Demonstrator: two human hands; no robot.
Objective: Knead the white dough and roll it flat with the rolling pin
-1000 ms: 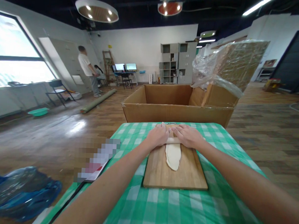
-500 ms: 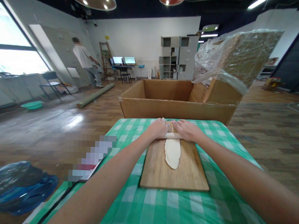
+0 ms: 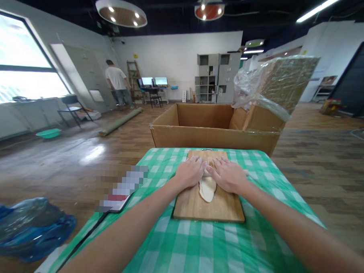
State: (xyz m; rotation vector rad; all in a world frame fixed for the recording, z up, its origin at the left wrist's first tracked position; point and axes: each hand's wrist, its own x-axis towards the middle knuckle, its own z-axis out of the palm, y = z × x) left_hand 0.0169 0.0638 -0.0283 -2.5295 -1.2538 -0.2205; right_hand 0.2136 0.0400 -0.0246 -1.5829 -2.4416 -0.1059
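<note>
A wooden cutting board (image 3: pixel 224 210) lies on the table with a pale, flattened strip of dough (image 3: pixel 207 190) along its middle. Across the dough runs a light rolling pin (image 3: pixel 246 172), mostly covered by my hands; one end sticks out at the right. My left hand (image 3: pixel 191 172) is closed over the pin's left part, fingers pointing away from me. On its right part lies my right hand (image 3: pixel 229 175), curved over the pin, its thumb close to my left hand. The dough's near end shows below the hands; its far part is mostly hidden.
A green-and-white checked cloth (image 3: pixel 191 253) covers the table. Past its far edge stands a large cardboard box (image 3: pixel 200 137). At the table's left edge lies a blurred flat item (image 3: pixel 127 188); a blue plastic bag (image 3: pixel 36 230) is on the floor. A person (image 3: pixel 118 83) stands far left.
Both hands have come nearer to me with the rolling pin, covering more of the dough. The view has tilted up slightly, and the person in the background has turned and shifted.
</note>
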